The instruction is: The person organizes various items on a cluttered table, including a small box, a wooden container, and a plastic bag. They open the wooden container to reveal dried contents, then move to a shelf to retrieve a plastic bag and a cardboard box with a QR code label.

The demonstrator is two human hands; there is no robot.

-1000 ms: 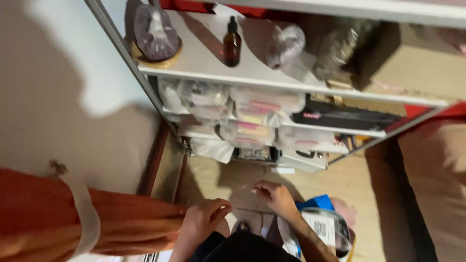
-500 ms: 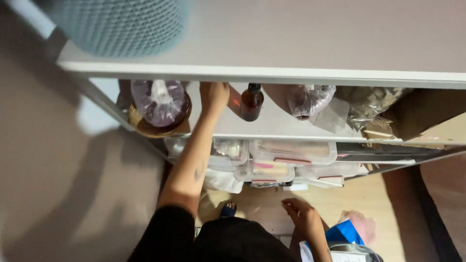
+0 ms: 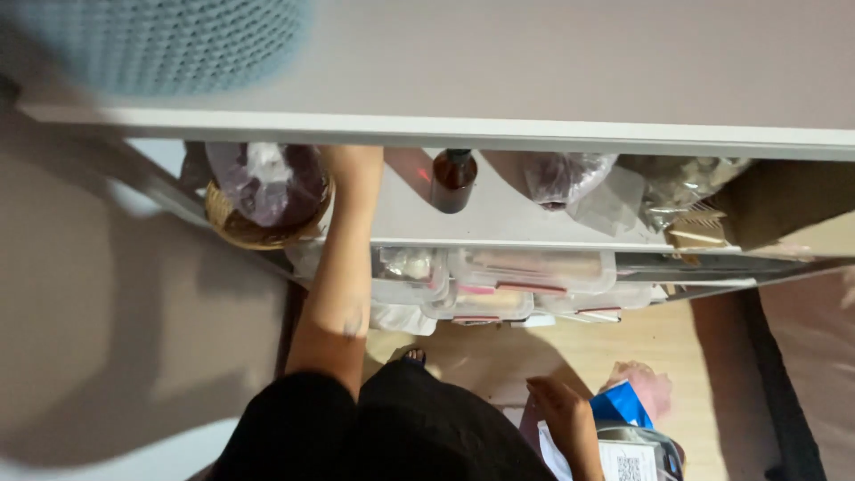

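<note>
While left hand reaches shelf, beside basket, brown bottle

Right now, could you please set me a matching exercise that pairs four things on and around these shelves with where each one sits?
Things:
1. brown glass bottle
2. wicker basket
3. clear plastic boxes
4. blue packet

Places:
A. on the floor, beside the right hand
B. at the left end of the middle shelf, next to the left hand
C. on the shelf below the bottle's
D. upright near the middle of the middle shelf

Pairs: 1-D, 2-B, 3-C, 4-A
</note>
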